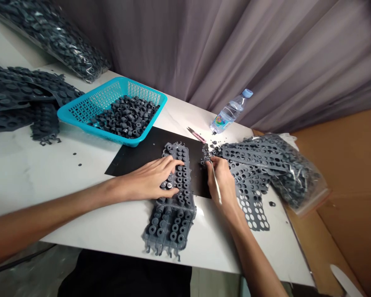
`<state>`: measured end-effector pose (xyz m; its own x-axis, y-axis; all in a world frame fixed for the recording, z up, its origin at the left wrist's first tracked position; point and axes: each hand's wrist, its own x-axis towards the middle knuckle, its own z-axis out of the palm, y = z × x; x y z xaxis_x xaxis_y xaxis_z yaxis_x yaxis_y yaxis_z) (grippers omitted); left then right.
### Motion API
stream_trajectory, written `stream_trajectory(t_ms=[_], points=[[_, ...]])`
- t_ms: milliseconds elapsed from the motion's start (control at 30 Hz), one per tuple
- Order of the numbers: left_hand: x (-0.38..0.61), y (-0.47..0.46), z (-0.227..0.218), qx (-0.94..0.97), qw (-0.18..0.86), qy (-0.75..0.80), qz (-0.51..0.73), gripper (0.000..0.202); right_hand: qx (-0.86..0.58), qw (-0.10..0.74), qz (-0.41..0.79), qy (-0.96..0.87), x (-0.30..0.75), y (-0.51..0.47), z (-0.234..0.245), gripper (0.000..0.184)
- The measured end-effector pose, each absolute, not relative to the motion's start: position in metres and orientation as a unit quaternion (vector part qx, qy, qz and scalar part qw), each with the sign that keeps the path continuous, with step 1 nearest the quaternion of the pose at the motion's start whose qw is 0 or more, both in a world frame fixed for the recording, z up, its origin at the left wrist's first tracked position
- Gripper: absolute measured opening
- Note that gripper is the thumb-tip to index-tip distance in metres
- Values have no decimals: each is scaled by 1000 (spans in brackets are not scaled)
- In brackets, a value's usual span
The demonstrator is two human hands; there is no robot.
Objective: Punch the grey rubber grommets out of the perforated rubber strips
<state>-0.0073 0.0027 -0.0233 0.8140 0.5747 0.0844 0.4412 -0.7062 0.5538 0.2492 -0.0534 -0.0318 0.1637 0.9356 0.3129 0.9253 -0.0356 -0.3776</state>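
A dark grey moulded rubber sheet (185, 206) studded with rows of small hollow plugs lies in front of me, its near end hanging lower toward the table edge. My left hand (156, 179) rests on its upper part, thumb and forefinger spread apart among the plugs. Just right of the sheet, my right hand (223, 177) is closed around a slim white stick-like tool (217, 183); its tip is hidden by the fingers. Tiny dark scraps (205, 154) lie by that hand. Under the sheet is a black mat (131, 159).
A blue basket (77, 119) of loose plugs stands back left. More rubber sheets (15, 95) and a filled bag (64, 45) lie beyond. To the right are punched-out sheets (250, 165) and another bag (297, 177). Pink-handled snips (198, 135) and a water bottle (230, 111) lie behind.
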Motion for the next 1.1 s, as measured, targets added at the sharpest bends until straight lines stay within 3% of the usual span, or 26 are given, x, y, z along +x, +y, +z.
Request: stream_trajectory(t_ms=[300, 600, 900, 1100], points=[[-8, 0, -32, 883, 289, 319, 187, 66, -604, 417, 119, -669, 231, -55, -17, 21], [-9, 1, -33, 883, 302, 323, 158, 66, -551, 316, 151, -757, 220, -52, -20, 23], [-10, 0, -31, 873, 314, 328, 175, 74, -562, 286, 139, -764, 216, -51, -16, 30], [-10, 1, -34, 875, 313, 314, 195, 74, -586, 314, 175, -726, 229, -56, -13, 26]])
